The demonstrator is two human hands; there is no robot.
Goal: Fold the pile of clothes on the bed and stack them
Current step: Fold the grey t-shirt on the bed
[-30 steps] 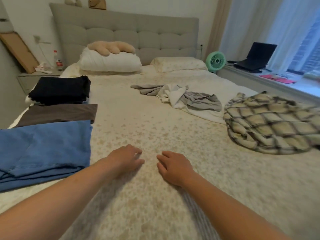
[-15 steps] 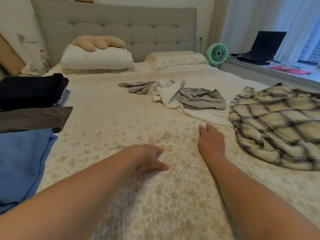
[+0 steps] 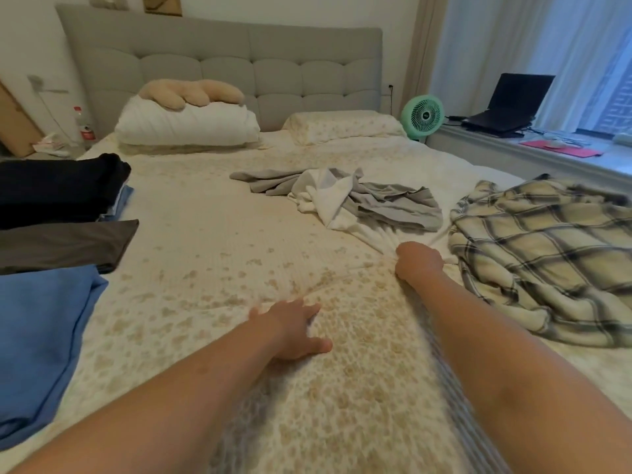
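Floral bedspread [image 3: 212,234], folded clothes at left. Right hand [image 3: 419,261] grips white garment [image 3: 345,213] edge. Left hand [image 3: 290,328] rests flat, fingers spread.

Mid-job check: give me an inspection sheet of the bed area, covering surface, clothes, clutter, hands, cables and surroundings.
Surface: floral bedspread, wrinkled near the right hand.
Job's things: black pile, dark grey garment and blue garment folded at left; grey and white tangle unfolded; plaid garment crumpled at right.
Clutter: plush toy on white pillow.
Hands: left hand open on bedspread; right hand grips white fabric.
Cables: one at headboard edge.
Surroundings: green fan, laptop, bottle.
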